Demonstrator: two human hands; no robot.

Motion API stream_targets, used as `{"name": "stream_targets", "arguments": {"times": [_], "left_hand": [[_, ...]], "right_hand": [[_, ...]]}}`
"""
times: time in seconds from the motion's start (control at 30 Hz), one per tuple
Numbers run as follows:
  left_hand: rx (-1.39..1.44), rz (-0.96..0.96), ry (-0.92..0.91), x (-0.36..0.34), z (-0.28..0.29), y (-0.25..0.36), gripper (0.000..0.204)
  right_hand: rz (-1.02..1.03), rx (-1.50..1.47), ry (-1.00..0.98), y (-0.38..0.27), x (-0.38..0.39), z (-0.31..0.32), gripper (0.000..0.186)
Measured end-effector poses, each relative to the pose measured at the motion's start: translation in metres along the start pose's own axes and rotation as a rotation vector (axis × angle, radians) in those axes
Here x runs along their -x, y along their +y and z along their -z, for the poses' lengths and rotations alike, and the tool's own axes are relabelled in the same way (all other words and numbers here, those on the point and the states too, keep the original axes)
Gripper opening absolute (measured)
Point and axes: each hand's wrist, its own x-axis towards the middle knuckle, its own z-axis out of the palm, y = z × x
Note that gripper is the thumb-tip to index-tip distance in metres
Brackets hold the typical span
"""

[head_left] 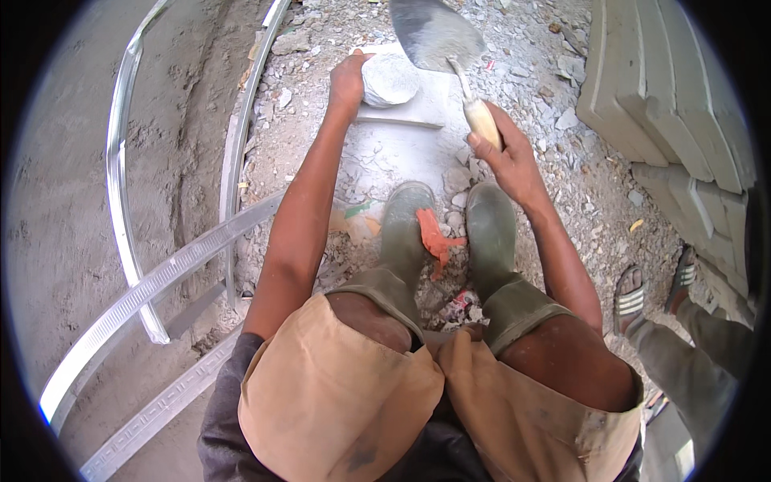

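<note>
My left hand (346, 81) grips the upper left edge of a flat white slab (430, 108), right beside a rounded, rough white lump (389, 84) lying on it; whether the fingers also hold the lump is unclear. A wooden handle is clasped in my right hand (504, 157), belonging to a trowel (438, 36) whose broad metal blade is raised above the slab's upper right, partly hiding it.
Metal channels (161, 285) lie along the left over grey cement. Rubble (562, 120) surrounds my boots (490, 233), with a red scrap (434, 237) between them. Stacked grey panels (658, 88) line the right, near another person's sandalled feet (630, 293).
</note>
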Motion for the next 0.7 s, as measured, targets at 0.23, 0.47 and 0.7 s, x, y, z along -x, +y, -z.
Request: {"name": "stream_targets", "arguments": {"times": [0.23,0.47,0.7], "left_hand": [[-0.037,-0.305,0.109,0.005,0.005,0.0,0.065],[-0.336,-0.371,-0.074,0.049,0.032,-0.014,0.108],[-0.529,-0.277,-0.026,0.062,0.002,0.01,0.117]], "right_hand": [[-0.151,-0.147,0.067,-0.01,-0.018,-0.004,0.05],[-0.266,-0.161,0.053,0.002,0.008,-0.005,0.046],[-0.136,-0.11,0.108,-0.015,0.011,0.001,0.052]]}}
